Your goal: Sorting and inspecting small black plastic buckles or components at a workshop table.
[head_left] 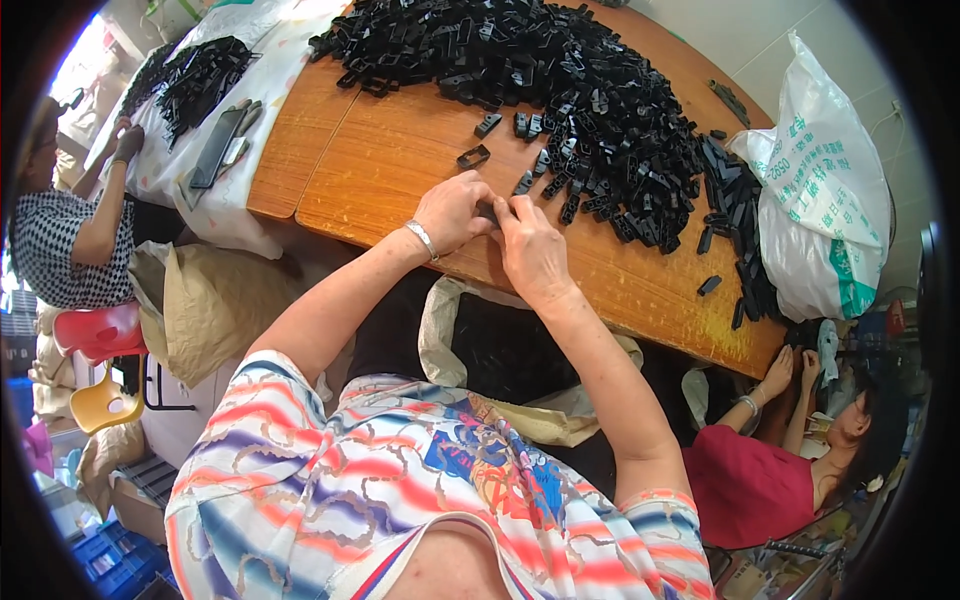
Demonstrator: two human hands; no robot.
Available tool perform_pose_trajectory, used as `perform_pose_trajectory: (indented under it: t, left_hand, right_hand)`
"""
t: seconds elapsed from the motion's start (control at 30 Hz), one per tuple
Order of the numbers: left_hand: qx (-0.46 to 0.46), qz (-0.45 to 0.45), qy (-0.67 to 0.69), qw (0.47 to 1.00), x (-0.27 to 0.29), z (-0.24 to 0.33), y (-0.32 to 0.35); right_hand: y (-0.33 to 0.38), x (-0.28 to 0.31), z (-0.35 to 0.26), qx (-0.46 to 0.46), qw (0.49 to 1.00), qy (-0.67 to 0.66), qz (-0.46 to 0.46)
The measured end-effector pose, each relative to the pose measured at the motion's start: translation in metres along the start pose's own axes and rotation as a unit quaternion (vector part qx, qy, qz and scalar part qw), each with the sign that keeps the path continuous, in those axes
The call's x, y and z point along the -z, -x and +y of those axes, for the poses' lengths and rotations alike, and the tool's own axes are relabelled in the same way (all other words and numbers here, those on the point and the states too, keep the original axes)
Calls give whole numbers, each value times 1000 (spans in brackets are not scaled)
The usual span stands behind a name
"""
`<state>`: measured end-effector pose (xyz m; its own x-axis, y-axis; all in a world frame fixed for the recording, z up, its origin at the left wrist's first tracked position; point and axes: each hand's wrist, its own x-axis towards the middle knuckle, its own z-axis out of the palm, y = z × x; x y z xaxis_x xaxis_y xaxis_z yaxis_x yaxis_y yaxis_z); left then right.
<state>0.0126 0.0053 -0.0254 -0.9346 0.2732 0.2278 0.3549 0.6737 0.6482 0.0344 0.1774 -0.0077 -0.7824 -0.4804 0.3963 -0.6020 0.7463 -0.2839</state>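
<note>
Both hands meet over a small dark piece at the table's near edge

Position: the left hand [455, 212] and right hand [535, 245] come together just above the near edge of a brown wooden table [400, 130]. A small dark piece [489, 211] sits between them. Thumb and fingers of each hand are drawn together and appear clamped on it; the fingertips hide most of it, so its exact shape cannot be told. A silver bracelet [422, 238] circles the left wrist.

Surroundings: beyond the hands spreads a large heap of black plastic parts [540, 60], curving toward the right side of the table. Nearest the hands, apart from the main heap, lie a rectangular black frame [473, 157] and a loose black part [487, 125]. Longer black strips [738, 200] lie along the right, beside a white plastic bag [815, 190] with green print. Below the table edge, in front of the person, an open pale sack [438, 345] shows a dark interior.

Others: at left, a co-worker in a checked top [65, 245] works at a cloth-covered table [275, 65] bearing more black parts [205, 85] and a phone [215, 150]. At right, a co-worker in a dark red top [745, 490] has both hands [783, 372] raised near the table edge.
</note>
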Motion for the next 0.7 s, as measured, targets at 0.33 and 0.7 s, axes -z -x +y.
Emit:
perform_pose_trajectory:
  t: [0.33,0.7]
  left_hand:
    - [-86,-210,113,967,20,4,-10]
    - [-11,139,-174,975,-1,-5,-41]
  right_hand:
    - [59,23,0,-34,997,-66,13]
    - [88,56,40,-107,988,-99,50]
